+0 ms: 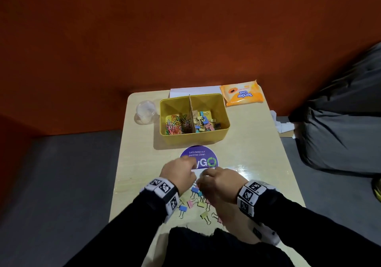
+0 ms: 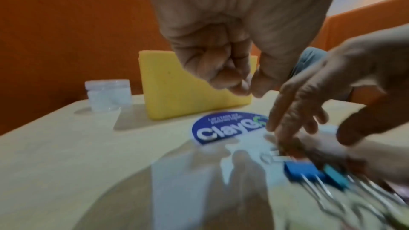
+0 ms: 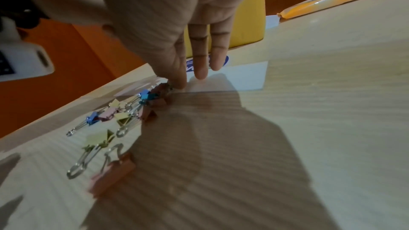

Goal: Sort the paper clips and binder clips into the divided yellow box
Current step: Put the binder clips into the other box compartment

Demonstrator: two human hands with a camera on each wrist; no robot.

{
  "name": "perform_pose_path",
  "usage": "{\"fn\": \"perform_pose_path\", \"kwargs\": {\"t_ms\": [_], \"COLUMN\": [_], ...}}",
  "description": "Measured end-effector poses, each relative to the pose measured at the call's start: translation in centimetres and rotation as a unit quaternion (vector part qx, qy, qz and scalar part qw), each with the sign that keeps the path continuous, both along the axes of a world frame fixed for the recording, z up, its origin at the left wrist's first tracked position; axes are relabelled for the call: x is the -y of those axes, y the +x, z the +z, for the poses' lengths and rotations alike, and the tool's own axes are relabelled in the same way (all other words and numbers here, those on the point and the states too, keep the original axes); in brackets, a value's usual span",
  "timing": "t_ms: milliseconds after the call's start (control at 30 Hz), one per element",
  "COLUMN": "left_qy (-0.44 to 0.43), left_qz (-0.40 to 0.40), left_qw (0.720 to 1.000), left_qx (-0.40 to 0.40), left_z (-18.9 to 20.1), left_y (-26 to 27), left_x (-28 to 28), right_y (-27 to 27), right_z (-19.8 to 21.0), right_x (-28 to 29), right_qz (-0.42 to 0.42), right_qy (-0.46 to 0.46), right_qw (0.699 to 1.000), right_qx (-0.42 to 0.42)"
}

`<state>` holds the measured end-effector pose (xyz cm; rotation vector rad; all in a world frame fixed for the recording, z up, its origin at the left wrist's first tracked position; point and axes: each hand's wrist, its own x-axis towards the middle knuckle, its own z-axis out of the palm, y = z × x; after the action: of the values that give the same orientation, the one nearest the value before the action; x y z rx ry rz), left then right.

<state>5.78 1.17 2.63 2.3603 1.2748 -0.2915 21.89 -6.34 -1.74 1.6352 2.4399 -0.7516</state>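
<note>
The yellow box [image 1: 193,138] stands mid-table, split by a cardboard divider. Coloured paper clips [image 1: 175,124] fill its left half, binder clips [image 1: 206,120] its right. Loose binder clips [image 1: 193,203] in blue, pink and yellow lie near the table's front edge. My left hand [image 1: 179,174] hovers just left of that pile. Its fingers [image 2: 239,83] are curled against the thumb, and nothing shows between them. My right hand [image 3: 177,85] reaches down with straight fingers, the index tip touching a pink binder clip [image 3: 162,87] at the pile's far end. The thumb stays apart.
A clear plastic cup [image 1: 145,112] stands left of the box, and an orange wipes pack [image 1: 242,94] lies behind it on the right. A round purple sticker [image 1: 204,159] and a white slip [image 3: 243,76] lie between box and pile. Right of the table is a grey bag [image 1: 340,122].
</note>
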Motion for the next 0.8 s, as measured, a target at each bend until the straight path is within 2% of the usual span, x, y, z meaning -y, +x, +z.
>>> {"fn": "perform_pose_path", "kwargs": {"t_ms": [133, 233, 500, 633, 800], "left_qy": [-0.047, -0.064, -0.060, -0.065, -0.070], "left_qz": [-0.002, -0.005, -0.014, 0.005, 0.015], "left_qw": [0.999, 0.998, 0.998, 0.997, 0.997], "left_qx": [0.011, 0.018, 0.030, 0.035, 0.026], "left_z": [-2.1, -3.1, -4.0, -4.3, -4.4], "left_y": [-0.9, -0.7, 0.1, -0.1, -0.5], "left_x": [1.6, 1.8, 1.8, 1.7, 1.5], "right_y": [-0.2, -0.3, -0.5, -0.5, 0.1], "right_z": [0.2, 0.1, 0.3, 0.7, 0.9], "right_x": [0.2, 0.1, -0.2, -0.7, -1.1], "right_qz": [-0.036, -0.055, -0.085, -0.070, -0.099], "right_qy": [0.007, 0.052, 0.016, 0.007, -0.014], "right_qw": [0.999, 0.997, 0.996, 0.997, 0.994], "right_qx": [0.003, 0.008, -0.010, 0.041, 0.040]}}
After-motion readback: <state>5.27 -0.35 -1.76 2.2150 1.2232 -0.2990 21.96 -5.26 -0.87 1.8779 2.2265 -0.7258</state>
